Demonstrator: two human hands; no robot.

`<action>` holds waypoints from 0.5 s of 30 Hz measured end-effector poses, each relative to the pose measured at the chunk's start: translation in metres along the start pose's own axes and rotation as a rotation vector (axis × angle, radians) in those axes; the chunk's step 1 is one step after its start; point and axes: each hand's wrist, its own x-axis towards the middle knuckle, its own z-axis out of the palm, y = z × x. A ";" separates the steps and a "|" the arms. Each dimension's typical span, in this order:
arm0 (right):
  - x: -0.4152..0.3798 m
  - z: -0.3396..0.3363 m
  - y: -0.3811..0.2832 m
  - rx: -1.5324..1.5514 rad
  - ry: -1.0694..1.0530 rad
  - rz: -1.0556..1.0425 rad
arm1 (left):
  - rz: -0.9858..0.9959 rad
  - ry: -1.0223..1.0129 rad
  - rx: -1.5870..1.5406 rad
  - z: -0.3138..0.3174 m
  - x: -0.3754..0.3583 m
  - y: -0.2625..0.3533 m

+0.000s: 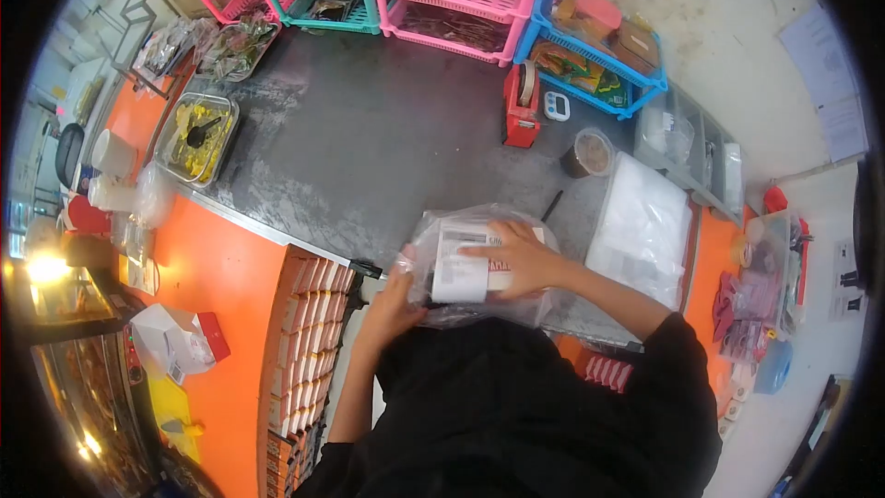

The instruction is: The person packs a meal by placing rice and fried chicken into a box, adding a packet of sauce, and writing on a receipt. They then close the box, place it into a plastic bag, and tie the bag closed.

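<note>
A clear plastic bag lies at the near edge of the grey worktop, close to my body. In it is a small white box with red lettering, and a white printed slip lies along the box's left side. My left hand pinches the left rim of the bag, fingers closed on the film. My right hand reaches across the box from the right, gripping it with thumb and fingers apart; its palm hides the box's right part.
On the grey worktop stand a red tape dispenser, a white timer, a lidded cup and a stack of plastic bags. A glass tray of yellow food sits left. Pink basket racks line the back.
</note>
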 end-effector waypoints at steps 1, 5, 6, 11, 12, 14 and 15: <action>0.001 -0.001 -0.005 0.014 0.030 0.115 | 0.032 -0.033 0.049 0.005 -0.001 0.005; 0.004 0.031 -0.014 -0.143 0.172 0.206 | -0.038 -0.039 -0.003 -0.007 0.006 0.032; 0.003 0.036 -0.013 -0.136 0.174 0.218 | -0.045 -0.020 0.002 -0.019 0.006 0.038; -0.004 0.041 -0.007 -0.202 0.079 0.218 | -0.031 0.029 0.128 -0.068 0.003 0.060; -0.007 0.037 -0.009 -0.232 0.068 0.204 | -0.026 0.024 0.130 -0.065 0.002 0.062; -0.013 0.028 -0.014 -0.203 0.085 0.195 | -0.094 -0.117 0.368 -0.059 0.002 0.068; -0.015 0.026 -0.015 -0.173 0.095 0.179 | -0.086 -0.119 0.372 -0.059 0.001 0.074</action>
